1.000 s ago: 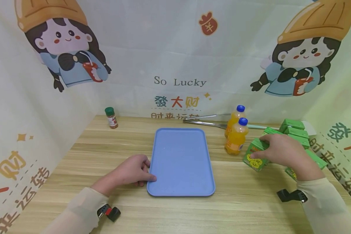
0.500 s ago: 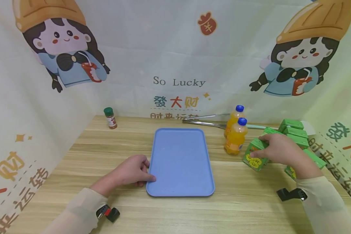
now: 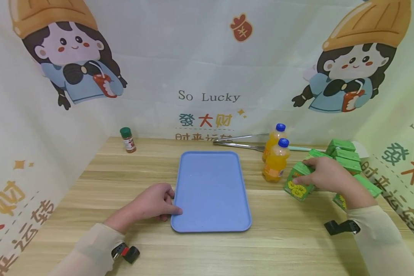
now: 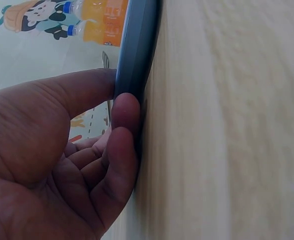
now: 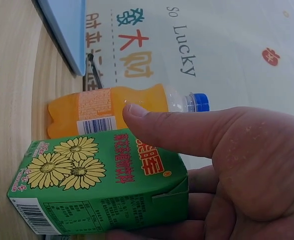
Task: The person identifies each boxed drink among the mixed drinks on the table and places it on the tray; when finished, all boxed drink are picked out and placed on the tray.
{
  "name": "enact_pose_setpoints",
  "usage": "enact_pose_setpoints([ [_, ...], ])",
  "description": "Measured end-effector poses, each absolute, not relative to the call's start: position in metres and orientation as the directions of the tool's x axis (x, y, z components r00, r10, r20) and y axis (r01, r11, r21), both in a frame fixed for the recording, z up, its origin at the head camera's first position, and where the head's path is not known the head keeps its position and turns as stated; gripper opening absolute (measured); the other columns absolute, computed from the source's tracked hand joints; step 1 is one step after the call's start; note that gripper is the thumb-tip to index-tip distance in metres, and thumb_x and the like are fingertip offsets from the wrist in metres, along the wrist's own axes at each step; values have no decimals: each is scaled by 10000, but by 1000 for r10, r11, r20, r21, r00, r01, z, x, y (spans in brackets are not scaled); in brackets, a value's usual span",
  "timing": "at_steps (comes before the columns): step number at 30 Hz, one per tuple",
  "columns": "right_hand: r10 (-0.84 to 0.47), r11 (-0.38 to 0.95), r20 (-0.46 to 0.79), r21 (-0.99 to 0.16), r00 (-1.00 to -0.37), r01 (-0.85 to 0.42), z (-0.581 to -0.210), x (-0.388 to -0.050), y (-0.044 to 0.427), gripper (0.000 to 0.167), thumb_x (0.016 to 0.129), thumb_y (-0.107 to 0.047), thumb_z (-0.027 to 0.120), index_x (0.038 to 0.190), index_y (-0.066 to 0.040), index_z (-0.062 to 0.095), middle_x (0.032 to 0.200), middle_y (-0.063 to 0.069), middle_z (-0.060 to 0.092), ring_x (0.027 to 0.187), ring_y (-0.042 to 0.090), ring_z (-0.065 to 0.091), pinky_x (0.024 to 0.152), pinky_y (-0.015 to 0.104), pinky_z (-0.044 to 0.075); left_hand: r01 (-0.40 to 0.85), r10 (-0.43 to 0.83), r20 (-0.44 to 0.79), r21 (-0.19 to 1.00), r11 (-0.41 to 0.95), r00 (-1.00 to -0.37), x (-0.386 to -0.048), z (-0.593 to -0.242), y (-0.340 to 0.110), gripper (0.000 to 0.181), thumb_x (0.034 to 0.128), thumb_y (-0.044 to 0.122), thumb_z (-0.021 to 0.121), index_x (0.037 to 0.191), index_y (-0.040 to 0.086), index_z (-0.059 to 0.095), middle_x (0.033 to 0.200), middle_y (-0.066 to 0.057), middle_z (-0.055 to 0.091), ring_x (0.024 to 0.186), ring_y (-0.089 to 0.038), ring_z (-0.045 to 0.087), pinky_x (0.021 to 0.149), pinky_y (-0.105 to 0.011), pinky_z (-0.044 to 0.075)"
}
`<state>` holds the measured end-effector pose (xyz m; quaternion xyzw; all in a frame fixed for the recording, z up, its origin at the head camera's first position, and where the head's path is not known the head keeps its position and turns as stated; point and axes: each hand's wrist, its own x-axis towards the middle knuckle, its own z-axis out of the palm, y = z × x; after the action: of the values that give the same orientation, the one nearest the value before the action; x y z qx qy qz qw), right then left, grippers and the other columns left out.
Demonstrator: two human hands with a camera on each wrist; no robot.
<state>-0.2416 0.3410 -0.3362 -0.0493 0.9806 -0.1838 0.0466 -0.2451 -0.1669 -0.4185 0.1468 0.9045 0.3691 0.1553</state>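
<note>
In the head view, the work looks just begun: the right hand (image 3: 326,175) grips one green card drink box with yellow flowers (image 3: 298,188). More green card boxes (image 3: 346,164) sit past it. The left hand (image 3: 156,201) is far to the left of that box.

The left wrist view shows the left hand pinching the edge of a flat blue plastic tray (image 4: 136,45).

In the right wrist view, the held box is beside a blue-capped plastic bottle of orange drink (image 5: 118,101).

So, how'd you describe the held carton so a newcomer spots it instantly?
Find the big blue tray, then look right, past two blue-capped orange bottles. Beside them is a cluster of green cartons. The held carton is the leftmost, the only one gripped by the right hand.
</note>
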Motion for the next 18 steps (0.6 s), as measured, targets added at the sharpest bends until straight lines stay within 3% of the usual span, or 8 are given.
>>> enact_pose_setpoints([
  [18, -127, 914, -75, -396, -989, -87, -340, -245, 344, 874, 948, -466, 870, 1467, 175, 579, 1435, 384, 639, 1262, 550, 626, 1026, 724, 526, 165, 394, -161, 720, 674, -905, -245, -420, -169, 428, 911, 173, 943, 1146, -10, 635, 681, -37, 694, 546, -182, 645, 551, -345, 533],
])
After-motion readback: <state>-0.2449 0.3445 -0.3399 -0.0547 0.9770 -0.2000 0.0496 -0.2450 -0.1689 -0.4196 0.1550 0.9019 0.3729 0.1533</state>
